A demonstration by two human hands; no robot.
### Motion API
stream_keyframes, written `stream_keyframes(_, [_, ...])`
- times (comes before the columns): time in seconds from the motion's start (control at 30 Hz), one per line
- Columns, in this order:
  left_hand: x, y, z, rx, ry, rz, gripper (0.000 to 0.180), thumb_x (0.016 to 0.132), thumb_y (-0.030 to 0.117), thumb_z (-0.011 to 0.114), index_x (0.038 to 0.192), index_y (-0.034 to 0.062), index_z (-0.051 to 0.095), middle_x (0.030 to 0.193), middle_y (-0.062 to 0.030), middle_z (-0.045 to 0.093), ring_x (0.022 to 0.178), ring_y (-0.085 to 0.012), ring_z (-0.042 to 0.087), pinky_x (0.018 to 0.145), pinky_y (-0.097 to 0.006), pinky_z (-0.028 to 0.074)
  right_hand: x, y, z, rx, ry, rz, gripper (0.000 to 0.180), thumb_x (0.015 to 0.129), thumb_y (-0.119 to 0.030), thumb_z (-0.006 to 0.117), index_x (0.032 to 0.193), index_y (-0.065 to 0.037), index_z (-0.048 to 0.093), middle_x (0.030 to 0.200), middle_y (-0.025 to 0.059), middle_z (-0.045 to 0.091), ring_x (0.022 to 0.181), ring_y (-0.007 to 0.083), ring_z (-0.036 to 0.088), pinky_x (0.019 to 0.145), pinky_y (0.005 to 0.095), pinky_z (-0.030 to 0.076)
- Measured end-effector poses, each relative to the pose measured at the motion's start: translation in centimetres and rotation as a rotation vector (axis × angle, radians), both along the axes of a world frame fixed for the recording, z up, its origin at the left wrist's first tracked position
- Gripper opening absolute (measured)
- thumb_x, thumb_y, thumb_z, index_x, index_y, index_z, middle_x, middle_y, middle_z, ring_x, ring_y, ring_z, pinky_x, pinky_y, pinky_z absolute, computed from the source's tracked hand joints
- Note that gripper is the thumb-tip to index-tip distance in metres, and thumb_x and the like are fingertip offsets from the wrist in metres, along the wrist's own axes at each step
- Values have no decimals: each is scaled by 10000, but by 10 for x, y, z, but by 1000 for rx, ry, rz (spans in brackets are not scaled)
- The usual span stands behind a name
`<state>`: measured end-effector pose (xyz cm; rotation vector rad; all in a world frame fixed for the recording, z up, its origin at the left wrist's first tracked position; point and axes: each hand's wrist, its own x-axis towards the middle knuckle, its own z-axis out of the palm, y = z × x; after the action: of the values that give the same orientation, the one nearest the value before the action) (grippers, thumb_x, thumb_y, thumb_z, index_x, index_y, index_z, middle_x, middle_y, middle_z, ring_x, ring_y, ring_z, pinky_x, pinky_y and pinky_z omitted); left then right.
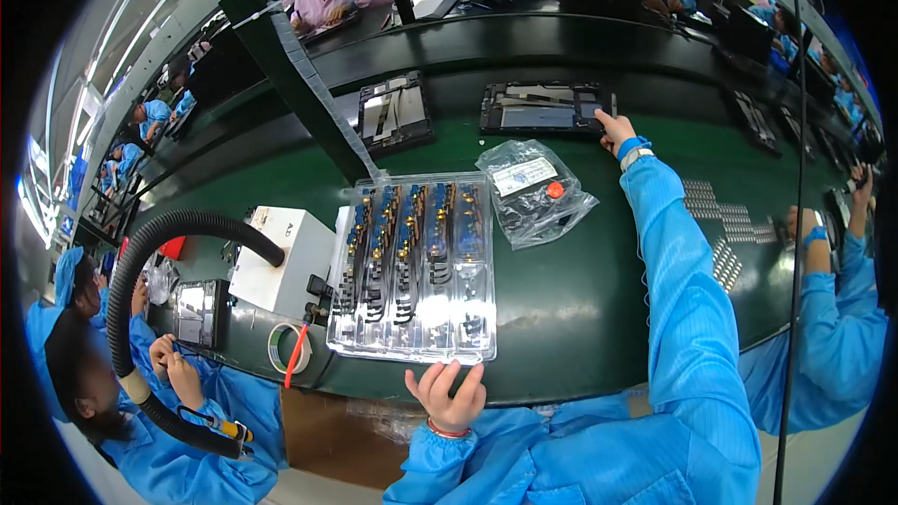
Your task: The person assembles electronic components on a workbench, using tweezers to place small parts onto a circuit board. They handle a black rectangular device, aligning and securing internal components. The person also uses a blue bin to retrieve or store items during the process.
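Note:
At the far side of the bench, my right hand (615, 132) grips the right end of an opened tablet (543, 114), its index finger over the edge. Dark ribbon strips and grey panels show inside the tablet. My left hand (449, 400) is palm up with fingers spread, just at the front edge of a clear plastic tray (479, 313); whether it touches the rim I cannot tell. The tray's compartments hold several rows of black cables with blue and gold ends (409, 234). Between my hands lies a clear plastic bag (535, 196) with a label and a red round spot.
A second opened tablet (393, 112) lies beyond a green post (295, 75). Left of the tray stand a white box (279, 257) with a black hose (140, 271) and a tape roll (285, 348). Small metal parts (725, 264) lie right of my arm. Co-workers sit on both sides.

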<state>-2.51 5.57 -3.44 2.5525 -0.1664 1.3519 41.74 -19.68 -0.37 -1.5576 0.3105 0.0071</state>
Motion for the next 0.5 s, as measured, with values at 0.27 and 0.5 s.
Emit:
stream_keyframes(0.27, [-5, 0, -3, -12, 8, -22, 402, 622, -45, 521, 916, 213, 617, 1133, -101, 367, 1023, -268, 451, 1006, -496, 206, 5, -4, 1, -400, -84, 302, 364, 601, -258, 766, 810, -21, 585, 615, 24, 532, 465, 121, 480, 422, 245, 382])
stream_keyframes(0.5, [2, 2, -11, -163, -138, -61, 357, 630, -5, 507, 924, 164, 619, 1117, -85, 392, 972, -249, 493, 996, -469, 236, 9, 8, -20, -1146, -332, 168, 485, 623, -357, 721, 926, 8, 620, 896, 176, 626, 863, 310, 591, 779, 354, 450])
